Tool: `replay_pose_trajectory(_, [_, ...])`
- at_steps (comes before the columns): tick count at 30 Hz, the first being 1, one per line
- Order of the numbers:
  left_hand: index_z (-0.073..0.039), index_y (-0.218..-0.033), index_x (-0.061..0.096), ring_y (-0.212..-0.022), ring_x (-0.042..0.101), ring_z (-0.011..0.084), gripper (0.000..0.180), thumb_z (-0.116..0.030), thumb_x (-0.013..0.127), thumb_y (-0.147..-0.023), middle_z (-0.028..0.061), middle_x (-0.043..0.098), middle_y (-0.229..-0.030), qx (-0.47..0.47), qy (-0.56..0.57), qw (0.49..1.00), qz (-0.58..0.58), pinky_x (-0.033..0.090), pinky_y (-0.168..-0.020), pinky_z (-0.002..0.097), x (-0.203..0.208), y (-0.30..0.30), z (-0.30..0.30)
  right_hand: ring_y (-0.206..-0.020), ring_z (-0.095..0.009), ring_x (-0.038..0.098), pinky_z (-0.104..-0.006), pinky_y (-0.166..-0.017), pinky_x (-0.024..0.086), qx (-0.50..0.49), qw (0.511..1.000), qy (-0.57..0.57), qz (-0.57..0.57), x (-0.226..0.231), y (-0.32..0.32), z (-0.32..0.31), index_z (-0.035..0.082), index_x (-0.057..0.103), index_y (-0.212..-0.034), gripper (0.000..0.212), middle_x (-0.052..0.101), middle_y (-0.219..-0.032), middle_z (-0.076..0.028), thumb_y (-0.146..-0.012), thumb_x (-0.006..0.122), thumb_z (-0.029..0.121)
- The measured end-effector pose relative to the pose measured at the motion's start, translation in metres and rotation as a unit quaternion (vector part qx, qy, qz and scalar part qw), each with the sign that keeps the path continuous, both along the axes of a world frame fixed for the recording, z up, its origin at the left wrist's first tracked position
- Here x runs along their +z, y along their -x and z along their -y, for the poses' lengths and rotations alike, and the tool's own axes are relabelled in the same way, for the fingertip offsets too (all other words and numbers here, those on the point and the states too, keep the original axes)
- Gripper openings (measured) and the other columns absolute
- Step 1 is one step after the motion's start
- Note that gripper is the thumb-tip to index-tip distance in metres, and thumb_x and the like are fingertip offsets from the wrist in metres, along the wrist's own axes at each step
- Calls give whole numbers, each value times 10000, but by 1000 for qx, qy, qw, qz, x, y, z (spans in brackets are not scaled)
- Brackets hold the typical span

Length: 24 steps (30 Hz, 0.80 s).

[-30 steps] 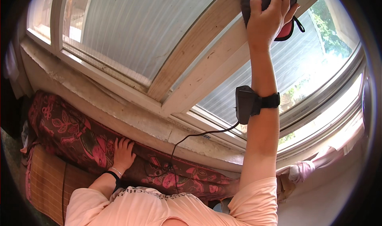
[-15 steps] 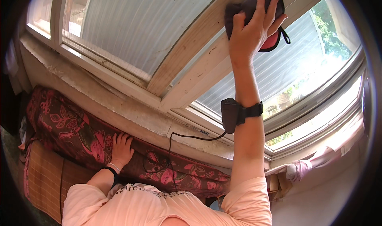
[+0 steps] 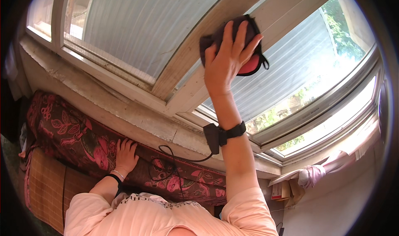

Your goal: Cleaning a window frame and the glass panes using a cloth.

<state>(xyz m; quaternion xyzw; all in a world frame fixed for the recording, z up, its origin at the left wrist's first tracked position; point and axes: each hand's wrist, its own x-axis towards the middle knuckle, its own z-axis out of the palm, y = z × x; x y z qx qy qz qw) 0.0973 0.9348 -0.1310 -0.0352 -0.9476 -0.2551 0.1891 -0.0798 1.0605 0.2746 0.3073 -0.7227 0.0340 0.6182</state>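
My right hand (image 3: pixel 226 65) presses a dark cloth pad (image 3: pixel 249 38) with a red side and a black hanging loop against the wooden window frame (image 3: pixel 208 92). The fingers are spread over the pad, and the palm hides part of it. A black strap with a small box (image 3: pixel 213 138) and a cable sits on my right forearm. Lower left, my left hand (image 3: pixel 126 156) lies with its fingers stretched on the dark red flowered fabric (image 3: pixel 75 132) below the sill, holding nothing.
Glass panes (image 3: pixel 124 32) fill both sides of the frame post. A worn sill (image 3: pixel 104 92) runs beneath the window. At the right hangs a knotted pale curtain (image 3: pixel 312 175), near small boxes (image 3: pixel 284 190). A woven mat (image 3: pixel 45 182) lies lower left.
My right hand has slid the pad down and to the left along the frame post, toward me. The cable has shifted with the forearm. My left hand stays in place.
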Motion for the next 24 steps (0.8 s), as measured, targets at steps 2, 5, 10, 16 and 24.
replay_pose_trajectory(2, [-69, -1234, 570, -1332, 357, 332, 573, -236, 737, -712, 138, 472, -1288, 2, 6, 1000, -1, 171, -1180, 561, 4, -2, 1, -1441, -522, 96, -677, -1113, 200, 5, 1000, -6, 16, -15, -6, -3, 41, 518, -1365, 605, 298, -1544, -154, -777, 663, 49])
replay_pose_trajectory(5, [-46, -1232, 556, -1323, 365, 346, 577, -205, 734, -707, 155, 475, -1272, -9, -26, 1000, -3, 176, -1175, 574, 1, -1, 0, -1457, -502, 73, -656, -1142, 131, 21, 998, -46, 41, -23, -6, -1, 53, 512, -1388, 631, 264, -1580, -139, -777, 671, 45])
replay_pose_trajectory(10, [-65, -1243, 567, -1330, 359, 341, 594, -250, 744, -707, 143, 476, -1280, 0, 15, 1000, 7, 175, -1173, 574, -2, -7, 0, -1449, -493, 111, -703, -1115, 170, 26, 997, -61, 49, -1, -7, -10, 70, 562, -1338, 611, 331, -1545, -103, -747, 714, 65])
replay_pose_trajectory(16, [-71, -1239, 568, -1327, 360, 341, 605, -255, 752, -692, 141, 474, -1276, -3, 8, 1000, 7, 179, -1172, 575, -2, -3, 0, -1456, -486, 105, -682, -1135, 135, 47, 997, -64, 0, 53, 3, -13, 63, 577, -1324, 560, 360, -1536, -102, -776, 689, 92])
replay_pose_trajectory(24, [-76, -1227, 574, -1324, 360, 341, 598, -250, 758, -686, 137, 474, -1278, 0, 5, 1000, 16, 180, -1172, 574, -2, -1, 1, -1453, -458, 183, -534, -1177, 192, 44, 987, -100, -119, 158, 19, -12, 49, 563, -1345, 513, 397, -1518, -148, -835, 593, 99])
